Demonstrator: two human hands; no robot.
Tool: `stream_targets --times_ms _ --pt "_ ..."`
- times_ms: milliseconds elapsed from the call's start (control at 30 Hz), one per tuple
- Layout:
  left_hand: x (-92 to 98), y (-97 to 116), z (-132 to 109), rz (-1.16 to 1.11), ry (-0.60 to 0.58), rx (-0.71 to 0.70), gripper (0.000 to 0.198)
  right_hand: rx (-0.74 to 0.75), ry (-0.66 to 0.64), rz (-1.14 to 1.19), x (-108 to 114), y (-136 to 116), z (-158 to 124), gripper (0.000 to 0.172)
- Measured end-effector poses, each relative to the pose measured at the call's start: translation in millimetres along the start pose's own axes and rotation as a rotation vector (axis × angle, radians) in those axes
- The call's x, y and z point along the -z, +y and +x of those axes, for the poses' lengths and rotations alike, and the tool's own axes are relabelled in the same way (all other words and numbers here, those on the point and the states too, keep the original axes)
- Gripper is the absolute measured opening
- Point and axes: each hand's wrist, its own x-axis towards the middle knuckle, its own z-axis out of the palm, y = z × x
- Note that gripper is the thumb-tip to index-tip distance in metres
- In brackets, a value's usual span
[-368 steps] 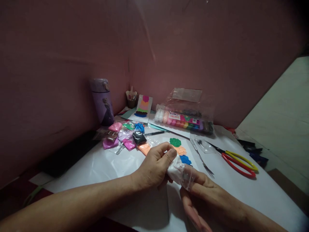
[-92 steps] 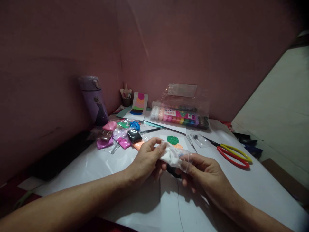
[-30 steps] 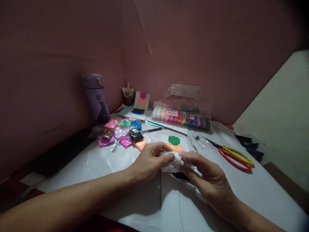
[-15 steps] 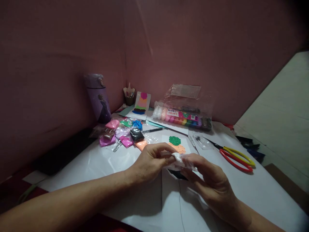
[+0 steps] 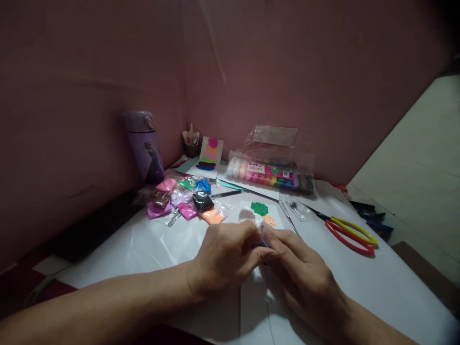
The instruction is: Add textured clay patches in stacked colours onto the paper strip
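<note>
A clear plastic packet of white modelling clay (image 5: 257, 218) is pinched between my two hands, low over the table. My left hand (image 5: 224, 256) is closed on its left side, thumb reaching across to the right fingertips. My right hand (image 5: 305, 273) is closed on the other side; the hands cover most of the packet. Just beyond them lies a white sheet bearing a patch of green clay (image 5: 259, 208) and, partly hidden, a patch of orange clay (image 5: 269, 220). A dark item under the fingers is too covered to make out.
Bagged coloured clays (image 5: 187, 210) lie in a pile at left, near a purple bottle (image 5: 145, 148). A pack of clay sticks (image 5: 269, 177) and a picture card (image 5: 210, 153) are at the back. Scissors (image 5: 348, 232) with red and yellow handles lie at right, by a thin tool (image 5: 288, 215).
My left hand has turned over, its back now facing up, and closed nearer my right hand. The packet's clear film now sticks out beyond the fingers, over the orange patch.
</note>
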Motion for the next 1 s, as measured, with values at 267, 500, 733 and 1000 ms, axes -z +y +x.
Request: stream_targets --times_ms 267,500,733,1000 --pt "1.2 4.3 -1.8 -0.139 -0.083 0.134 0.019 0.017 -0.076 -0.065 -0.5 -1.1 1.7 0.050" --pt "3.2 2.4 -4.9 -0.113 -0.124 0.002 0.016 0.125 -0.098 -0.152 2.7 1.8 -0.3 0.055" --pt "5.2 -0.6 -2.2 -0.101 -0.134 -0.100 0.013 0.254 -0.055 -0.301 3.5 6.8 0.4 0.059" --pt "7.4 5.9 -0.1 -0.090 -0.076 -0.215 0.022 0.316 -0.058 -0.316 8.0 7.2 1.3 0.055"
